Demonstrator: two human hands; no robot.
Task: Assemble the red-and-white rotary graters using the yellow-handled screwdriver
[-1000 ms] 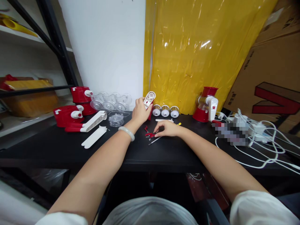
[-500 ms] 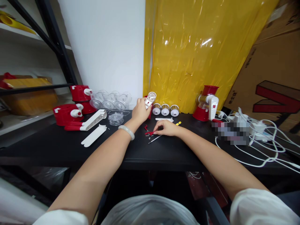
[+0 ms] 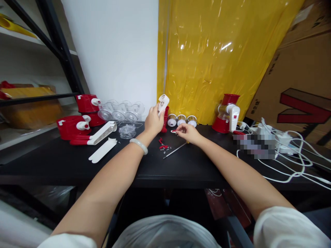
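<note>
My left hand (image 3: 154, 121) is closed around a white plastic crank handle (image 3: 163, 102), holding it raised with its hollow end up. A red part (image 3: 165, 119) shows just behind that hand. My right hand (image 3: 188, 133) pinches a small red piece (image 3: 174, 131) over the table; a white handle cover on the table is mostly hidden there. Below the hands lie small red plastic parts (image 3: 163, 147) and several tiny metal pieces (image 3: 164, 151). Beside them a screwdriver (image 3: 176, 151) lies slantwise, its yellow handle largely behind my right hand.
Three metal grater drums (image 3: 181, 120) line the back. An assembled red-and-white rotary grater (image 3: 226, 115) stands right, near tangled white cables (image 3: 292, 148). Leftward are red grater bodies (image 3: 73, 126), a crank (image 3: 103, 133), a white cover (image 3: 103, 150) and clear plastic parts (image 3: 119, 112).
My right hand has moved up and away from the small parts with a red piece between its fingers. My left hand has turned the crank handle and raised it slightly.
</note>
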